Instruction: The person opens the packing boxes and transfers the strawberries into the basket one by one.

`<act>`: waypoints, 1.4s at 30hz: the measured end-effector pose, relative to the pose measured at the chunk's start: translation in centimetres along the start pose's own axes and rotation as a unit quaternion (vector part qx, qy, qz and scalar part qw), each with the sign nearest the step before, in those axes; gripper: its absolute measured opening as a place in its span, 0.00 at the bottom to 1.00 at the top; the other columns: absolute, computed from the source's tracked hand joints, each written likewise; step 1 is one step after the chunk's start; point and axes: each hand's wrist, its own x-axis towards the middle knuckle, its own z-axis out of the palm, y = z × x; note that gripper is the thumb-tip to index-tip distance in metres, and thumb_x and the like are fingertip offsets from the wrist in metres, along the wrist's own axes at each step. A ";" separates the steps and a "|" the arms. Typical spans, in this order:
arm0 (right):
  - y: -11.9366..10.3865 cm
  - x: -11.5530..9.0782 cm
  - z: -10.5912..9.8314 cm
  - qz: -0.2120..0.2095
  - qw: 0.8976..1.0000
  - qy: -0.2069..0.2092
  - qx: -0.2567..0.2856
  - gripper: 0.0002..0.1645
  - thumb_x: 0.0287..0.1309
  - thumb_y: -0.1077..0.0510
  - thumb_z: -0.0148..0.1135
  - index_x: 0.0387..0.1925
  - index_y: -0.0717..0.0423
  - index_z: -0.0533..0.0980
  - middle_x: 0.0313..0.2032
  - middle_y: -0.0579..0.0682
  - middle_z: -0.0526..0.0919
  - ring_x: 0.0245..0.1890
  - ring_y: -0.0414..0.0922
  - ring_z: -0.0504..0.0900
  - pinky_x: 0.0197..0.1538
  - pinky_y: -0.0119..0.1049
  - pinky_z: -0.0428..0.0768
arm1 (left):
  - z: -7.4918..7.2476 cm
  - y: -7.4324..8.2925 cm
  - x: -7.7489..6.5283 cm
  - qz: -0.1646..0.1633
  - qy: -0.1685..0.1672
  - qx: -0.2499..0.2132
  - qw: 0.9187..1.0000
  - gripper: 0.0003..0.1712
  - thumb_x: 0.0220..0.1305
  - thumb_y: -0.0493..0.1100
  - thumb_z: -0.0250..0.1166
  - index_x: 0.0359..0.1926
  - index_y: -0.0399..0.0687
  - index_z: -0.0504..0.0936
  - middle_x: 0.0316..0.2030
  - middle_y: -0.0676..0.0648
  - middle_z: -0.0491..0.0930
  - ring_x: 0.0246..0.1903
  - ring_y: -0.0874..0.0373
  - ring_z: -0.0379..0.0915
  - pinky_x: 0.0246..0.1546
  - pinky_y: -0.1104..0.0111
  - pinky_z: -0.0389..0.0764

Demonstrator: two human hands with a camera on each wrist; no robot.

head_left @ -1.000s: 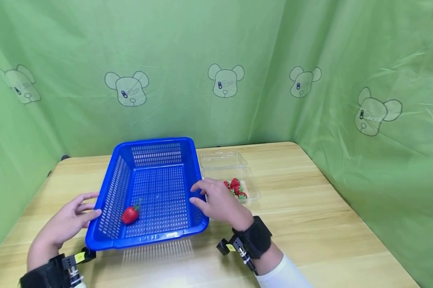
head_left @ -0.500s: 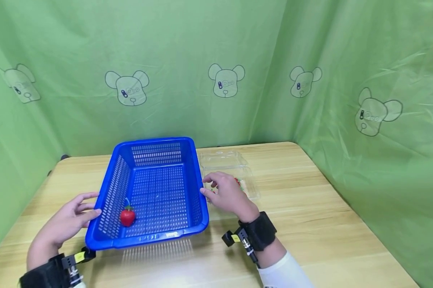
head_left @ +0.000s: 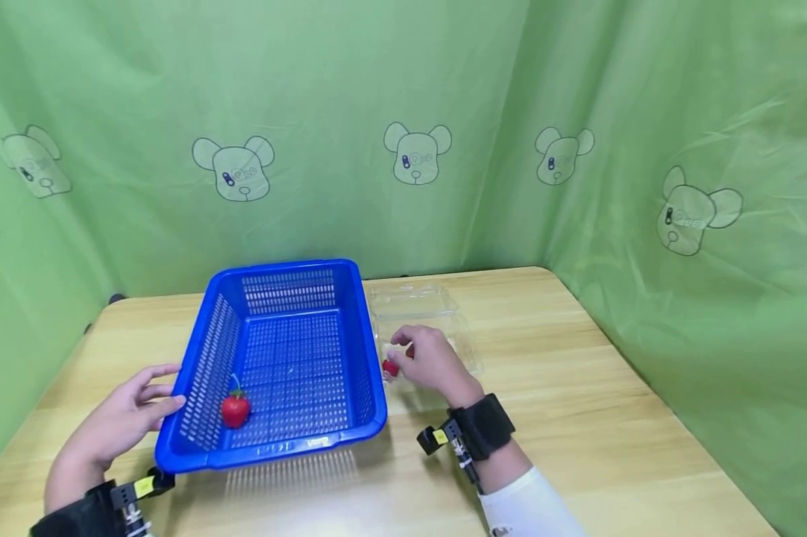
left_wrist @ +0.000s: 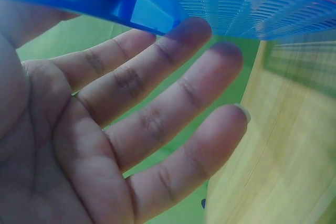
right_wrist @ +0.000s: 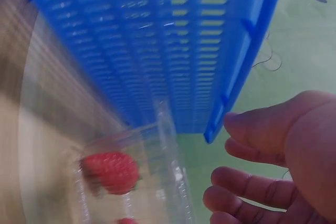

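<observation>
My left hand (head_left: 124,418) holds the left rim of a blue plastic basket (head_left: 269,451), thumb over the edge. In the left wrist view its four fingers extend beneath the rim. One red strawberry (head_left: 235,409) lies in the basket's near left corner. My right hand (head_left: 432,361) hovers over a clear plastic clamshell box (head_left: 468,343) right of the basket, fingers loosely bent with nothing in them. Red strawberries, among them one (right_wrist: 113,172) by the box's wall in the right wrist view, lie inside; the hand hides others.
A wooden table (head_left: 578,432) bears everything. Green curtains (head_left: 330,89) printed with bear heads stand behind and at both sides. The basket's right wall (right_wrist: 157,51) rises close beside the clamshell, whose lid (head_left: 413,300) lies folded back at the far side.
My right hand has moved from over the basket's right rim to over the clamshell. The strawberry in the basket has rolled slightly left and turned. My left hand stays at the rim.
</observation>
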 end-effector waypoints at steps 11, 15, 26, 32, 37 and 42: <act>1.5 0.2 1.2 0.029 0.999 -0.028 -0.016 0.11 0.57 0.56 0.64 0.41 0.56 0.80 0.33 0.51 0.83 0.34 0.47 0.79 0.36 0.40 0.81 | 0.0 -0.3 0.2 0.004 0.000 0.000 1.000 0.34 0.72 0.43 0.53 0.69 0.32 0.49 0.58 0.20 0.65 0.45 0.43 0.77 0.44 0.52 0.82; 1.7 0.3 1.4 0.033 0.999 -0.031 -0.013 0.13 0.57 0.56 0.64 0.42 0.58 0.80 0.35 0.53 0.83 0.35 0.47 0.79 0.37 0.42 0.81 | 0.1 -0.5 0.0 0.009 0.004 -0.005 1.000 0.33 0.72 0.43 0.53 0.69 0.32 0.50 0.57 0.21 0.67 0.46 0.43 0.77 0.43 0.55 0.82; 1.6 1.0 1.0 0.053 0.998 -0.043 -0.006 0.13 0.57 0.56 0.64 0.42 0.59 0.79 0.37 0.55 0.84 0.40 0.53 0.82 0.42 0.47 0.82 | 0.1 -1.0 0.1 0.019 0.004 -0.013 1.000 0.34 0.72 0.45 0.53 0.69 0.33 0.50 0.57 0.21 0.66 0.46 0.42 0.77 0.43 0.54 0.81; 1.4 1.4 0.9 0.082 0.995 -0.062 -0.007 0.12 0.58 0.54 0.64 0.41 0.55 0.79 0.39 0.55 0.83 0.39 0.50 0.80 0.42 0.47 0.81 | 0.0 -0.9 -0.1 0.018 0.006 -0.012 1.000 0.33 0.71 0.44 0.53 0.68 0.33 0.51 0.57 0.21 0.67 0.46 0.42 0.76 0.43 0.54 0.81; 1.3 1.5 1.0 0.111 0.990 -0.091 -0.009 0.11 0.59 0.52 0.64 0.41 0.53 0.79 0.39 0.54 0.82 0.37 0.48 0.79 0.40 0.44 0.81 | 0.2 -1.0 -0.4 0.010 0.004 -0.021 1.000 0.33 0.71 0.43 0.53 0.68 0.33 0.51 0.57 0.21 0.67 0.46 0.42 0.77 0.43 0.54 0.82; 1.2 1.8 1.1 0.104 0.991 -0.083 -0.004 0.11 0.58 0.54 0.63 0.42 0.54 0.79 0.39 0.54 0.83 0.39 0.49 0.79 0.41 0.45 0.81 | 0.1 -0.8 0.0 0.014 0.006 -0.026 1.000 0.34 0.71 0.45 0.54 0.69 0.34 0.51 0.57 0.22 0.68 0.46 0.43 0.77 0.44 0.55 0.81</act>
